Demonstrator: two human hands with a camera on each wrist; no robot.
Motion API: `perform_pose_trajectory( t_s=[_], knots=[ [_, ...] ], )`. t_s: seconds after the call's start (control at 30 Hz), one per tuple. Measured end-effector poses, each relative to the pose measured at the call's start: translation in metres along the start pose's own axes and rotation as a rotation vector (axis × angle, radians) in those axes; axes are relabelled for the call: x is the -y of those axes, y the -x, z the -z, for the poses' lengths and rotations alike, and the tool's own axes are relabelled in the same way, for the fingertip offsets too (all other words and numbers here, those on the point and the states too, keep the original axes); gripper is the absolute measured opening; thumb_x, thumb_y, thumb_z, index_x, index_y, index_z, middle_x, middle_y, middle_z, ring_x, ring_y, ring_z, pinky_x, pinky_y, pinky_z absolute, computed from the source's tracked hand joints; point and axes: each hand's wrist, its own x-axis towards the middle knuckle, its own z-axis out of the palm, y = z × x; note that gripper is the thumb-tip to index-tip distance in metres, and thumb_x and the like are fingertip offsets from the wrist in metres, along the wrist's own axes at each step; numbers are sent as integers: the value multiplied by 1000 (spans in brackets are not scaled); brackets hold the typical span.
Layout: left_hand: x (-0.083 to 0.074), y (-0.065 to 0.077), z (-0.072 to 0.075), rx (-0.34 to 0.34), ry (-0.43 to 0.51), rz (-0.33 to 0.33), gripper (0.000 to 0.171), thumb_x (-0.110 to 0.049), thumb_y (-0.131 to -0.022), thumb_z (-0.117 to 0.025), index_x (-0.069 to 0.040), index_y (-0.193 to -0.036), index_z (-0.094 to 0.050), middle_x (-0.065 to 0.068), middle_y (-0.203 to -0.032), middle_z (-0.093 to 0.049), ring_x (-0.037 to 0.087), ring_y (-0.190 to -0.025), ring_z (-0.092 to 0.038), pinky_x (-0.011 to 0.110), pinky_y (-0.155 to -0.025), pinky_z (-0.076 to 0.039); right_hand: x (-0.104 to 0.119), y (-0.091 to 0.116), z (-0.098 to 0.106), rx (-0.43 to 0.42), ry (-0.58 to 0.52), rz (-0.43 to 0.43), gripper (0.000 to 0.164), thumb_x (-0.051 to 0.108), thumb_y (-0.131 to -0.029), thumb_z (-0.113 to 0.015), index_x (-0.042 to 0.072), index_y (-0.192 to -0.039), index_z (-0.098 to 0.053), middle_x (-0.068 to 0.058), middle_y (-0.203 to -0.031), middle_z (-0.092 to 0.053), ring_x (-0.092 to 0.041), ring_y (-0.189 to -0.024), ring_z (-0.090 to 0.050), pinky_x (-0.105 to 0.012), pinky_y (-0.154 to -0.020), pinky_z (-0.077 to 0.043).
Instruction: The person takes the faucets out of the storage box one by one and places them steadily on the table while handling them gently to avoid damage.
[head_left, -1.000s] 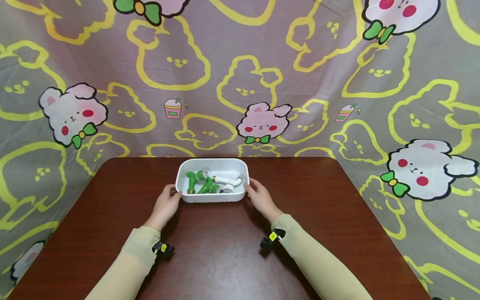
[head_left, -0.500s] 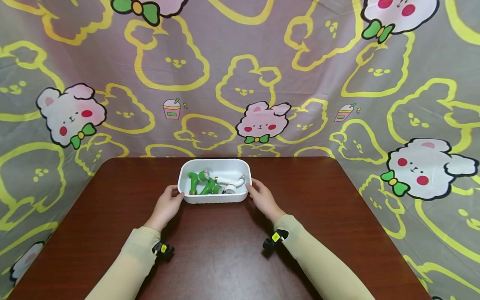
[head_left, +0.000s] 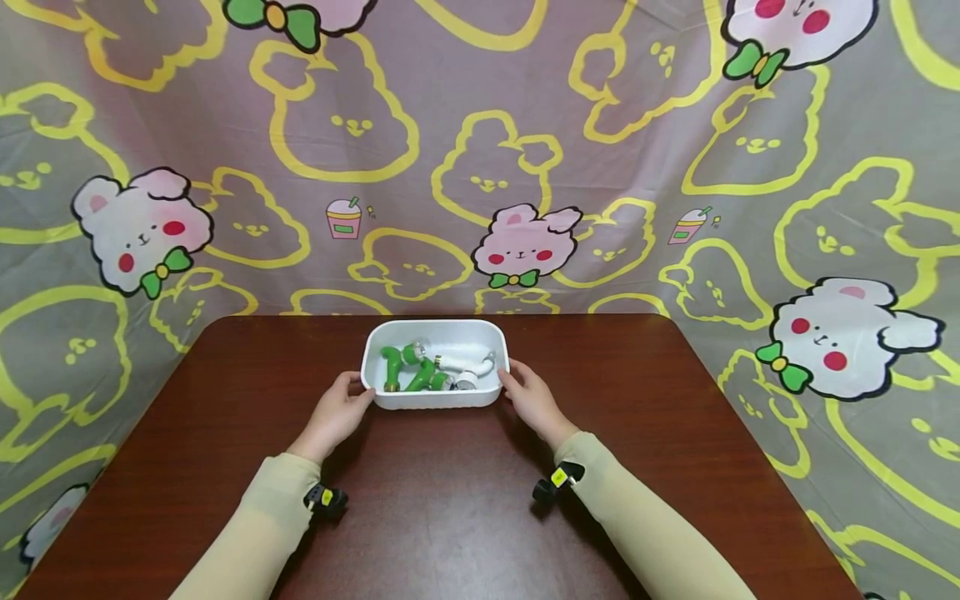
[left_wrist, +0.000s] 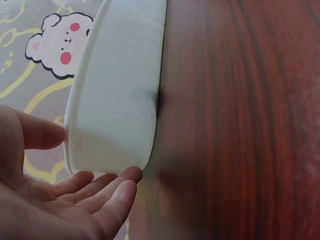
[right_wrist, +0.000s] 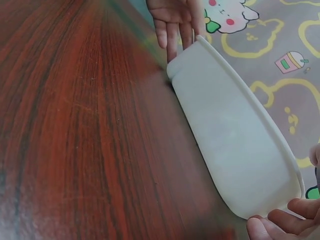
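A white rectangular plastic tub [head_left: 435, 400] sits on the table between my two hands. Inside lie bent, pipe-like green pieces [head_left: 393, 371] and white pieces [head_left: 457, 364], some with metallic ends; their exact kind is unclear. At the tub's left end, my left hand [head_left: 337, 414] holds it with the thumb at the rim and the fingers against the end wall. My right hand [head_left: 534, 402] grips the opposite end, its thumb near the front corner. In the left wrist view, the tub's side wall [left_wrist: 117, 75] hides the contents.
The dark reddish-brown wooden table [head_left: 450, 500] extends around the tub on every side. Behind it hangs a patterned cloth [head_left: 420, 83] with rabbit and bear drawings, close past the table's far edge. Dark cameras are strapped to both wrists.
The tub has slid slightly to the right along the table, with its contents inside. My right hand has shifted right with it, and my left hand has followed a little at the fingers.
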Motion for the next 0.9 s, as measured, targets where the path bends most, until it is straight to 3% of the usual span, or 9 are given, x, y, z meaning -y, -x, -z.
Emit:
perform_pose_trajectory(
  t_s=[0.9],
  knots=[
    [-1,6,-4,51,-28,-23,49,-22,-105,-55,7,-143,-43,33,-141,-55,43,-125,-63,51,-100,-52,-6,9,11,-8,-12,26,51,28,-107,-53,0,-150,-50,-24,-142,-61,-38,-109,-71,-47,-99,-56]
  ],
)
